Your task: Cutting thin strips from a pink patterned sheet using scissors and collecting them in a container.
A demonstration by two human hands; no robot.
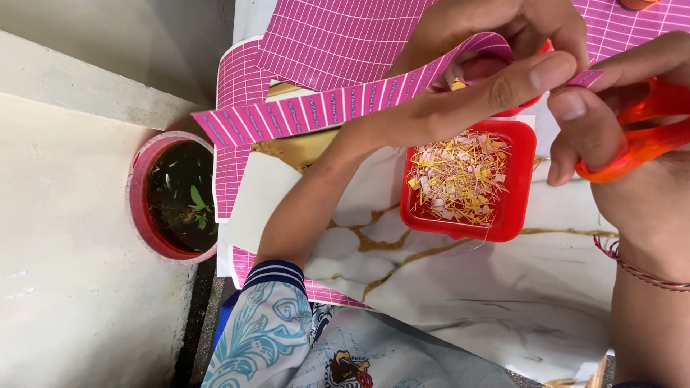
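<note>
My left hand (496, 68) pinches a long pink gridded paper strip (316, 111) near its right end, above a red square tray (521, 179). The strip runs out to the left and curls over the hand. My right hand (632, 144) holds orange-handled scissors (640, 133) with fingers through the loops, right beside the strip's end; the blades are hidden behind the fingers. The tray holds several thin yellow and pink paper shreds (460, 176).
A marbled white and gold sheet (431, 287) lies under the tray. Pink gridded sheets (338, 36) lie at the back and left. A round red pot (147, 208) with dark soil and a small green plant stands at the left on a pale ledge.
</note>
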